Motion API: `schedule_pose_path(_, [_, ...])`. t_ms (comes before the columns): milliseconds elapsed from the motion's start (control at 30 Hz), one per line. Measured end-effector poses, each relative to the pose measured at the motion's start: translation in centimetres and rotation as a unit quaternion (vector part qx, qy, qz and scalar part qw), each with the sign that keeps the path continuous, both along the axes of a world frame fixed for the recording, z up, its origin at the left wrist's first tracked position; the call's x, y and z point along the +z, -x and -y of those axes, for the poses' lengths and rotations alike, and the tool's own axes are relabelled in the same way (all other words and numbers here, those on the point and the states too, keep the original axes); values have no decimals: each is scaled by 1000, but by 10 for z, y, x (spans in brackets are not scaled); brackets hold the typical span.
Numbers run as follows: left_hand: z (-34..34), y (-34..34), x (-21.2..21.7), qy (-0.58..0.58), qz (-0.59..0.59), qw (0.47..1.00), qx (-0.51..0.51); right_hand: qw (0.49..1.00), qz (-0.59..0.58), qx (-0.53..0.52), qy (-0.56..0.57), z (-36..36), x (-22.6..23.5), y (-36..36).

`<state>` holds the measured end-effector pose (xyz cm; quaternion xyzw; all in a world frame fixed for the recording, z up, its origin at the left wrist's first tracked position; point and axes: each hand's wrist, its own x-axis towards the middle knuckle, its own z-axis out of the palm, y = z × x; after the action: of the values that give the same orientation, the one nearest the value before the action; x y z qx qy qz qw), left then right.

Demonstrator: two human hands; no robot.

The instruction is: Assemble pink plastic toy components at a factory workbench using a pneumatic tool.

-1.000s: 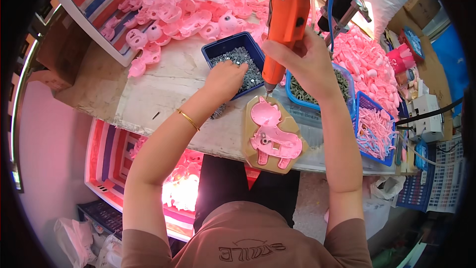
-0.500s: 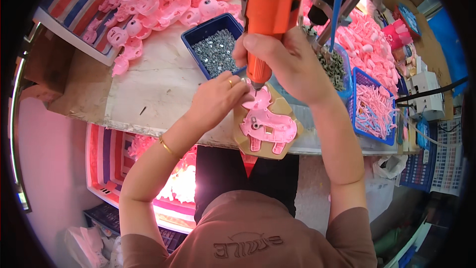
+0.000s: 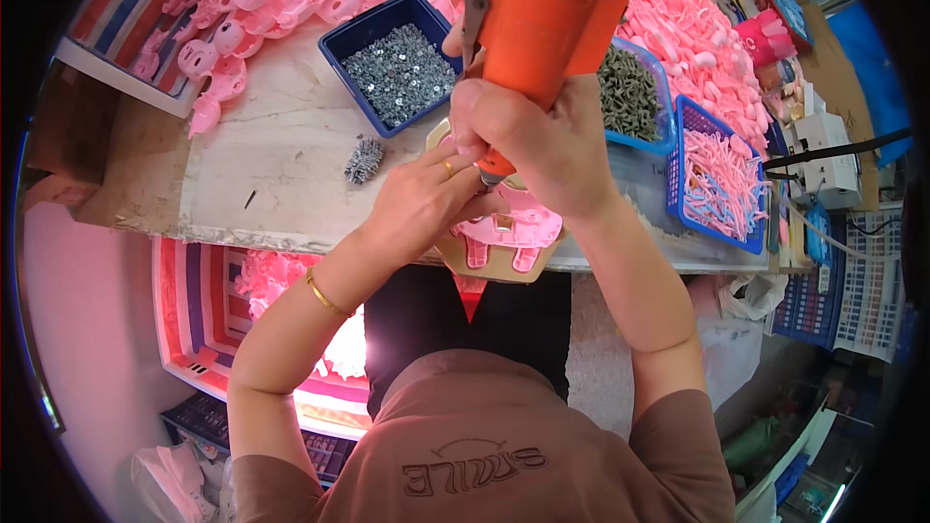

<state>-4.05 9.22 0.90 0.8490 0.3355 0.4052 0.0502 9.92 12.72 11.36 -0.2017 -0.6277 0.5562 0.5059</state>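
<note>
**Right grip wrapped round an orange driver, left grip at its tip**

We see the right grip (image 3: pixel 533 140) closed firmly about the orange driver (image 3: pixel 552 24). The left grip (image 3: pixel 421 196) has its fingers drawn together beside the driver's tip; whether they pinch anything we cannot tell. The driver's long axis runs from the far side down toward us, tip leaning slightly left, over the pink part (image 3: pixel 538 223). That part lies in a tan fixture (image 3: pixel 501 262) at the bench's (image 3: pixel 252 140) near edge, its two legs pointing near, its far end mostly hidden by the hands. We notice stitched lettering on the brown shirt (image 3: pixel 581 436) and dark lettering on the bench at right.
</note>
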Motion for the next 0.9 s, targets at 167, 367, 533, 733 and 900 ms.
schedule_pose_path(167, [14, -7, 5, 65, -39, 996, 48, 999, 22, -17, -31, 3, -15, -7])
schedule_pose_path(367, [23, -11, 8, 78, -83, 993, 41, 993, 50, -108, 20, 23, -31, -40])
schedule_pose_path(533, [33, -25, 0, 58, -114, 992, -3, 988, 54, -137, 51, 21, -42, -58])
schedule_pose_path(733, [32, -29, -11, 73, -134, 988, -3, 989, 20, -136, 56, 19, -51, -59])
schedule_pose_path(900, [34, -30, -15, 80, -120, 989, 6, 985, 10, -162, 61, 21, -52, -59])
